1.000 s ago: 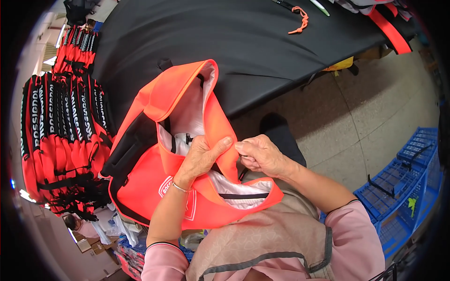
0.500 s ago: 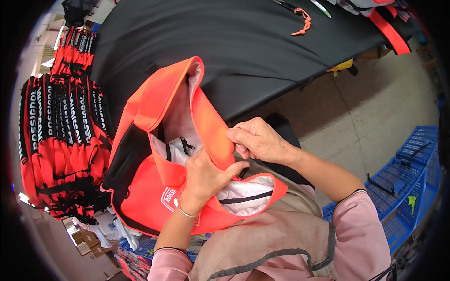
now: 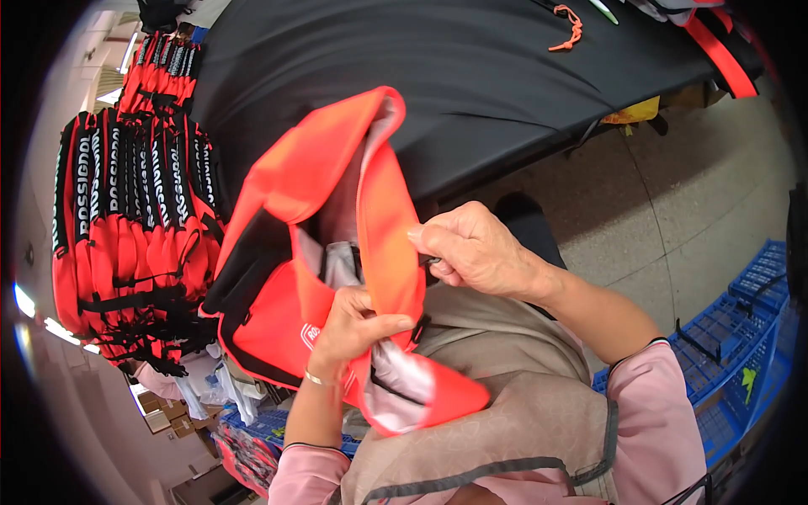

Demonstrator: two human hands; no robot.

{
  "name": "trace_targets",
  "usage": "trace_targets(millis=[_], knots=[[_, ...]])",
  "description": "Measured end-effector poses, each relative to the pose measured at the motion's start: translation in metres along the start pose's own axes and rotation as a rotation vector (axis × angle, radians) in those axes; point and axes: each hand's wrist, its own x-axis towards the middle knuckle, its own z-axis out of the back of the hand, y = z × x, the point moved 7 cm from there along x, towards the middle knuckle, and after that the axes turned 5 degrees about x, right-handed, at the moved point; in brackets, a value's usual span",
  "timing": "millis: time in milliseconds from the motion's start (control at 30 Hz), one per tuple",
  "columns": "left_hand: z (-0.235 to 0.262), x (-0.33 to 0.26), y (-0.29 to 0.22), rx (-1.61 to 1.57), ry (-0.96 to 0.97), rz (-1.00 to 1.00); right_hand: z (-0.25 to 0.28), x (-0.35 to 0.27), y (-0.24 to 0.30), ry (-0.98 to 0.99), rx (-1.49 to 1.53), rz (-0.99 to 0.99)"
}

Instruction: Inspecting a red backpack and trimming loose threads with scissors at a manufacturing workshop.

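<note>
A bright red-orange bag [image 3: 278, 316] with black panels and a pale lining lies tilted between me and the black-covered table. Its mouth gapes, showing the lining and some dark trim inside. My left hand [image 3: 347, 326] is closed on the fabric at the bag's lower edge, with the thumb stretched across it. On the bag's right side, my right hand [image 3: 480, 252] pinches the edge of the orange panel. A small dark piece shows by the right fingertips, too little visible to name. Below the left hand, a lined flap [image 3: 450, 397] hangs folded out toward my lap.
Stacked red and black bags [image 3: 135, 219] stand at the left. The black-covered table [image 3: 337, 50] carries an orange knotted cord [image 3: 568, 29] and a red strap [image 3: 720, 55]. Blue plastic crates [image 3: 724, 337] stand at the right, beside the concrete floor [image 3: 623, 202].
The bag's lined flap has swung down and inward, and the opening looks narrower. Both hands keep their hold. The whole view has shifted slightly.
</note>
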Motion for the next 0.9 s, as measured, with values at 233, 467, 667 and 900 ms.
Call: trace_targets(millis=[233,467,667,900], knots=[[-0.013,0.02,-0.004,-0.238,0.119,-0.004,0.016,0.005,0.005,-0.033,-0.157,0.001],[-0.033,0.03,-0.043,0.278,-0.271,-0.209,0.02,0.006,0.003,-0.068,-0.32,0.091],[-0.017,0.018,-0.019,0.271,-0.484,-0.225,0.016,0.008,-0.004,-0.046,-0.38,0.095],[-0.024,0.046,0.021,-0.568,-0.008,-0.135,0.016,0.02,-0.01,0.074,-0.023,-0.049]])
